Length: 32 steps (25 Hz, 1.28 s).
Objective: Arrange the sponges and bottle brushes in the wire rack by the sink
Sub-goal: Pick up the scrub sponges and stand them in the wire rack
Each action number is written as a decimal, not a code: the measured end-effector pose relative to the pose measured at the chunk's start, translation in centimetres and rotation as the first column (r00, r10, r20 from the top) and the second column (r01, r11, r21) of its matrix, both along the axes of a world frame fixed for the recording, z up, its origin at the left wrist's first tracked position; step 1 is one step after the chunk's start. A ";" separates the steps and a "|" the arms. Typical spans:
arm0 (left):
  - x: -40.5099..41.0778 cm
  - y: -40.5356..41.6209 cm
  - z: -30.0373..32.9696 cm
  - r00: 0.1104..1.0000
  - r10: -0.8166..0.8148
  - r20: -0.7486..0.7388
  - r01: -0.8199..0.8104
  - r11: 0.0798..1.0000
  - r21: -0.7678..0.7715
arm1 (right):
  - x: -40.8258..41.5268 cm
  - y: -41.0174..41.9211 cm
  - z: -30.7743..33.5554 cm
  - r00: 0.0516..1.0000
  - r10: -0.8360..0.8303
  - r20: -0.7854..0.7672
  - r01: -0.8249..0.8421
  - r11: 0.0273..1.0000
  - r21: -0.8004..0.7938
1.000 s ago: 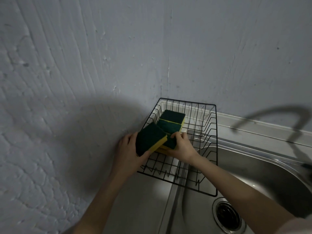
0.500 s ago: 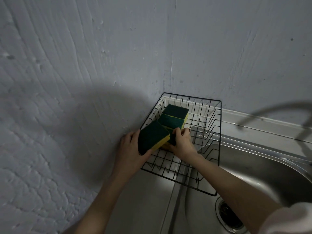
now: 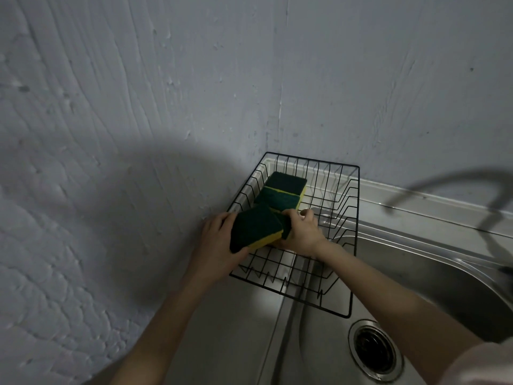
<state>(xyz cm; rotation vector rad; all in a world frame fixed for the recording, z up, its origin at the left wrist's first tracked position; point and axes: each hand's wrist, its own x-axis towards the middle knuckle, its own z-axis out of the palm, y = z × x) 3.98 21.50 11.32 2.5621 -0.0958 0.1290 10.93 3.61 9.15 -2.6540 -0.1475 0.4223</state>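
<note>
Over the wire rack's left edge, the left hand (image 3: 219,245) grips a green-and-yellow sponge (image 3: 256,232), tilted and not yet set down. Beside it the right hand (image 3: 301,232) curls round a third sponge (image 3: 286,225) low in the wire rack (image 3: 352,245) — likely seating it behind two sponges (image 3: 281,193) already rowed toward the wall. Next, I judge, the held sponge slots in at the near end — no bottle brushes show.

right hand (image 3: 301,234) slightly deeper over its sponge (image 3: 286,226)
</note>
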 end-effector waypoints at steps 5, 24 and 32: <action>0.7 0.0 0.6 0.989 -0.105 -0.100 0.107 0.994 0.008 | -1.2 -2.0 3.6 0.993 -0.036 -0.109 0.075 0.925 0.372; 1.9 -1.1 -1.6 0.937 -0.179 -0.300 0.220 0.970 0.107 | -2.9 0.3 0.0 0.852 -0.128 -0.508 0.364 0.842 0.397; 2.6 -1.2 -2.3 0.929 -0.171 -0.329 0.221 0.968 0.121 | -2.4 0.6 -0.4 0.888 -0.100 -0.449 0.315 0.843 0.436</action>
